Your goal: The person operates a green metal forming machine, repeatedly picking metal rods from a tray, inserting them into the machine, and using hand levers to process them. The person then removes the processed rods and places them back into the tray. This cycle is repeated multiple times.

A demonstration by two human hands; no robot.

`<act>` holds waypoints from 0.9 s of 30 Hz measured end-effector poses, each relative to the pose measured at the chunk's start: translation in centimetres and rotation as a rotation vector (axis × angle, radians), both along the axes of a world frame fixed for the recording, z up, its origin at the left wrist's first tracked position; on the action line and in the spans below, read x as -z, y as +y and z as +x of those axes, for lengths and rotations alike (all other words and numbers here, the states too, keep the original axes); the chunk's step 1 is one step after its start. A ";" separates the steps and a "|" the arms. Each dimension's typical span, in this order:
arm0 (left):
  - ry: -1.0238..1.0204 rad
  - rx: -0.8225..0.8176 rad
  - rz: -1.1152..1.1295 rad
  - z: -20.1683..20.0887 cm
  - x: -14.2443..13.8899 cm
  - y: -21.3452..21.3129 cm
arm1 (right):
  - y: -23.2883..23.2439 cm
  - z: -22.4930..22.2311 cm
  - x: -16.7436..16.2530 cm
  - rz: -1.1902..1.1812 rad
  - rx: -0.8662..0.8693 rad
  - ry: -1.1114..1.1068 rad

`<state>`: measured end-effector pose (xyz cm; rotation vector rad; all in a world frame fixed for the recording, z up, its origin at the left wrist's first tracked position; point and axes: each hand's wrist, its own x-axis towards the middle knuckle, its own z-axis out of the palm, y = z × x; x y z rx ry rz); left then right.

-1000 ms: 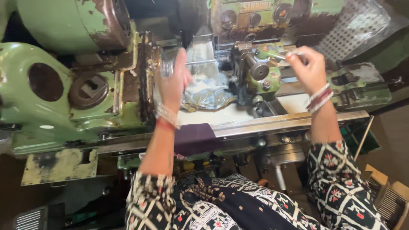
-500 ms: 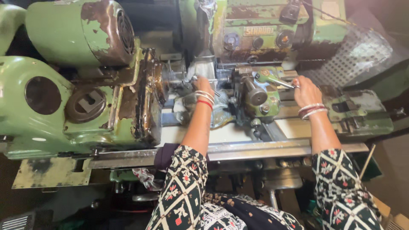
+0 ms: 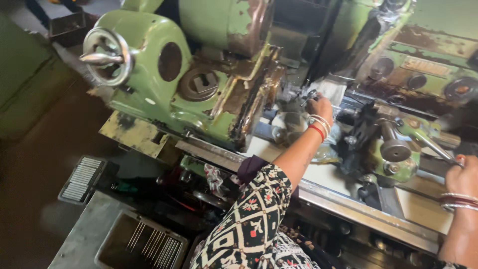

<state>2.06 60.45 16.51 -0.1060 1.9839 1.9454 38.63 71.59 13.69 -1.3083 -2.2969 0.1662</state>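
Note:
I face a worn green lathe-like machine [image 3: 199, 84] with rust patches. My left hand [image 3: 318, 105] reaches into its middle, fingers closed on a small metal piece near the spindle opening; red and silver bangles ring the wrist. My right hand [image 3: 460, 174] is at the right edge, closed around a thin metal lever [image 3: 435, 147] that rises from the green tool block [image 3: 393, 149]. What the left fingers pinch is too small to name.
A round handwheel [image 3: 107, 55] sticks out at the machine's left end. A crumpled clear plastic sheet [image 3: 289, 129] lies on the pale bed. Below, a grey tray [image 3: 149, 244] holds several thin rods, and a ribbed foot pedal [image 3: 82, 177] sits on the dark floor.
The view has swung left and down, showing the handwheel and floor. My left hand has pushed further in toward the spindle. My right hand stays on the lever.

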 end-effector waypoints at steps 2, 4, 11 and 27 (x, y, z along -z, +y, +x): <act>-0.110 0.032 -0.006 -0.1 -0.6 -0.4 | 0.1 -0.5 0.4 -0.005 -0.013 0.021; -0.094 0.010 0.034 -0.2 -0.9 -0.8 | -0.1 -0.8 0.1 -0.004 -0.016 0.039; 0.025 0.052 0.012 -0.4 0.9 -0.2 | -1.0 0.4 -1.7 0.046 0.056 -0.061; -0.052 -0.033 0.215 -0.4 6.0 2.8 | -1.7 1.0 -1.9 0.002 0.151 -0.061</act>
